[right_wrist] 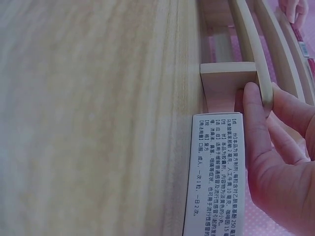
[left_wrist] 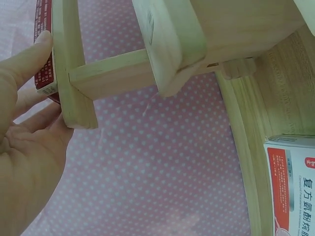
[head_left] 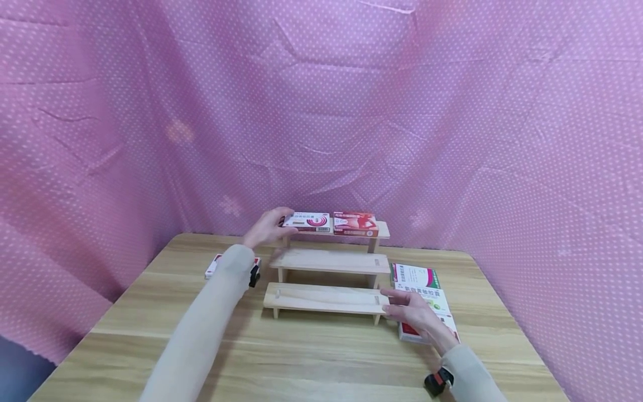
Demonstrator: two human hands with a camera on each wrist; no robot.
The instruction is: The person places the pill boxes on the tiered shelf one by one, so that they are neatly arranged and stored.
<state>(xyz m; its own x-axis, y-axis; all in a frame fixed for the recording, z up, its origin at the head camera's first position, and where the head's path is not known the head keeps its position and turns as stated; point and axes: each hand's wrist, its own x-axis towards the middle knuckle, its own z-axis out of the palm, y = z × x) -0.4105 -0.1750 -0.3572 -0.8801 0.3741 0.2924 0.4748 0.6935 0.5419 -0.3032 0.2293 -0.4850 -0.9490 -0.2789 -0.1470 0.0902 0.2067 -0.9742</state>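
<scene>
My left hand (head_left: 266, 228) is at the left end of the top step of a three-step wooden rack (head_left: 321, 300). It holds the end of a white and red medicine box (head_left: 307, 220) lying there, its thumb (left_wrist: 39, 56) on the box's dark red side. Beside that box on the same step lies a red medicine box (head_left: 355, 222). My right hand (head_left: 414, 314) pinches the right end of the lowest step, thumb over the board and a finger (right_wrist: 253, 105) under it.
Right of the rack, several medicine boxes lie in a column: a green-edged one (head_left: 414, 275) farthest back, a white one (head_left: 436, 301), and a red and white one (head_left: 409, 333) partly behind my right hand. Another box (left_wrist: 298, 191) lies left of the rack. Pink dotted cloth (head_left: 321, 111) hangs around the table.
</scene>
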